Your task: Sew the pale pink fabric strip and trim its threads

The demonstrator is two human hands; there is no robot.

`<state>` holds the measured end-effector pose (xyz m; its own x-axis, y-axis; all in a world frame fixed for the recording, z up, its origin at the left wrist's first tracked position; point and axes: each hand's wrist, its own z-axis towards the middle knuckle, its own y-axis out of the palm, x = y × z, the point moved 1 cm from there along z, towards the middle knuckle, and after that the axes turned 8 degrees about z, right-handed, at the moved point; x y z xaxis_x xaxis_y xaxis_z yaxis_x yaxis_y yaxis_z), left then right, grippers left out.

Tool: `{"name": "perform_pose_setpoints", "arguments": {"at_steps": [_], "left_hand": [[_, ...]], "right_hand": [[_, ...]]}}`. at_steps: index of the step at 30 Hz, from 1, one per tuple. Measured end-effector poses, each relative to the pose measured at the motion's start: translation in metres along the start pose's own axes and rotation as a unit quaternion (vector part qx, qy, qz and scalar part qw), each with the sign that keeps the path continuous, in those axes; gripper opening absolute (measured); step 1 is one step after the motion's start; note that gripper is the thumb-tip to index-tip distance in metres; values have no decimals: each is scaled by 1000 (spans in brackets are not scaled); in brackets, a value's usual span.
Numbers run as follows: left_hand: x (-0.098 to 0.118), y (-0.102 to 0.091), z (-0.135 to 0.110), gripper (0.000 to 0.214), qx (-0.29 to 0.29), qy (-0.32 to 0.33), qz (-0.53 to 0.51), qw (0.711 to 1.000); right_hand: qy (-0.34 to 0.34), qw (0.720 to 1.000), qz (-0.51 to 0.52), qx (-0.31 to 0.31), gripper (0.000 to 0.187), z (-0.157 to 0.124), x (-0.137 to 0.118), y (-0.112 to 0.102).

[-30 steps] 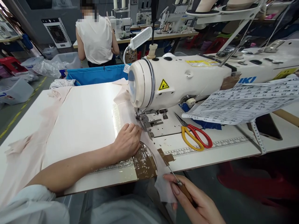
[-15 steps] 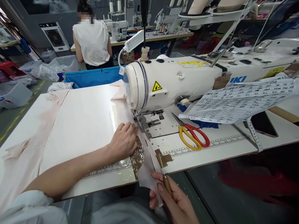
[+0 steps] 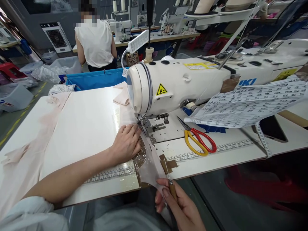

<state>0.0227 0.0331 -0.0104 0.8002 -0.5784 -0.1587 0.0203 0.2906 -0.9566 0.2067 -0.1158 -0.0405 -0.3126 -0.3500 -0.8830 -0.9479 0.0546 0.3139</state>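
My left hand (image 3: 126, 141) lies flat, fingers together, pressing a strip of pale pink fabric (image 3: 150, 160) onto the table just left of the presser foot (image 3: 146, 123) of a white sewing machine (image 3: 178, 83). My right hand (image 3: 179, 207) is below the table's front edge, pinching the fabric's near end together with a wooden-handled awl (image 3: 170, 183) whose metal tip points at the table. More of the pink fabric trails past the machine head and over the table's left side (image 3: 36, 141).
Red-and-yellow scissors (image 3: 198, 139) lie right of the needle plate. A printed paper sheet (image 3: 250, 102) hangs over the machine's arm, a phone (image 3: 269, 128) beneath it. Brown tape patches (image 3: 168, 163) mark the table edge. Another person in a white top (image 3: 95, 41) stands behind a blue bin (image 3: 96, 78).
My right hand moved left and up toward the table edge with the awl and the fabric end. My left hand slid slightly forward along the fabric.
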Motion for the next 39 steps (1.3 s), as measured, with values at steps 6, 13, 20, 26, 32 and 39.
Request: {"name": "perform_pose_setpoints", "arguments": {"at_steps": [6, 13, 20, 26, 32, 39], "left_hand": [[4, -4, 0, 42, 0, 6, -24, 1000], [11, -7, -4, 39, 7, 28, -30, 999], [11, -6, -4, 40, 14, 34, -35, 999], [10, -5, -3, 41, 1, 28, -39, 999], [6, -4, 0, 39, 6, 15, -38, 999], [1, 1, 2, 39, 12, 6, -42, 999]], "right_hand": [[2, 1000, -6, 6, 34, -3, 1, -5], [6, 1000, -18, 14, 36, -4, 1, -7], [-25, 997, -73, 5, 32, -5, 1, -9], [-117, 970, -209, 30, 25, -11, 4, -20], [-277, 869, -410, -14, 31, -13, 5, -32], [-272, 775, -566, -67, 37, -11, 18, -34]]}}
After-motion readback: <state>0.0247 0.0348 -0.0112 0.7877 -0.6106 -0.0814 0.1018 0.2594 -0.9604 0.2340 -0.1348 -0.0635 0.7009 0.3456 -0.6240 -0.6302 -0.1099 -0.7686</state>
